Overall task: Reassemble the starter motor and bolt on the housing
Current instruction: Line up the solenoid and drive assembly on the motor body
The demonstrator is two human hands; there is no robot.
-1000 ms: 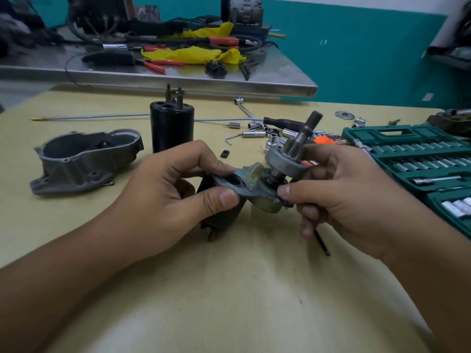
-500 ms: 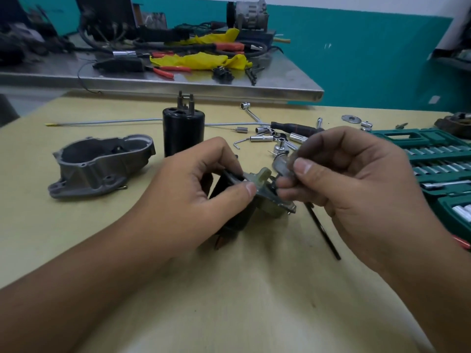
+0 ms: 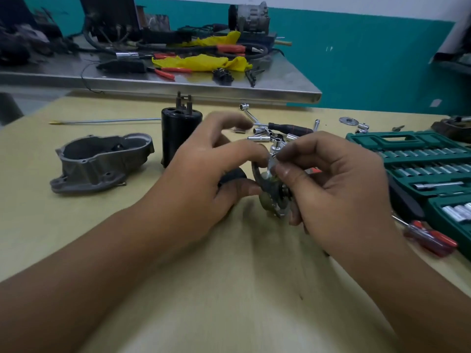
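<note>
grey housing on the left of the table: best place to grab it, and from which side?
Probably the raised side wall of the grey housing, taken from above. It lies apart from both hands with its open cavity facing up, so fingers can hook inside the rim with the thumb on the outer wall. The flat bolt flange at its near-left edge sits flush on the table, leaving little to get under.

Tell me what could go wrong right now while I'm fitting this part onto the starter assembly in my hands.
Both hands, left hand and right hand, hold the starter assembly above the table, so a slip could drop it. Your fingers hide the joint, so the part may seat crooked unnoticed. Loose sockets lie just behind your hands; a bump could scatter them. The grey housing lies apart, not yet bolted on.
</note>
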